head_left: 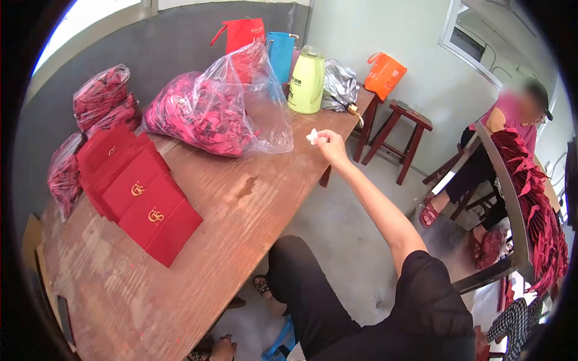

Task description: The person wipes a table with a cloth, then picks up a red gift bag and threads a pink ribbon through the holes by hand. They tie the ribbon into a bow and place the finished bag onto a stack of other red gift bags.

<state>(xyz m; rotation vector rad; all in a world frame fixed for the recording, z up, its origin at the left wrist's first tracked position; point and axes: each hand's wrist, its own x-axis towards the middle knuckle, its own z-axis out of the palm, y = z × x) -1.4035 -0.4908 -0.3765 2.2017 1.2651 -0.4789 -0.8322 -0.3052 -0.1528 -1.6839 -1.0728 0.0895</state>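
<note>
My right hand [331, 146] reaches out over the right edge of the wooden table [241, 204], its fingers pinched on a small crumpled white piece [312, 137]. Just left of that hand lies a clear plastic bag [211, 114] full of pink-red ribbon-like pieces. A yellow-green thermos jug [306, 81] stands behind the hand. Red cards with gold lettering [155, 215] lie overlapping on the left part of the table. My left hand does not show clearly; a blurred hand or foot at the bottom edge cannot be told apart.
Stacked bags [102, 99] sit at the far left. Red [245, 36], blue [280, 57] and orange [385, 75] bags stand toward the back, near a silver wrapped item [342, 84]. A wooden stool [400, 135] is beyond the table. Another person [524, 111] sits at right beside red bundles [533, 210].
</note>
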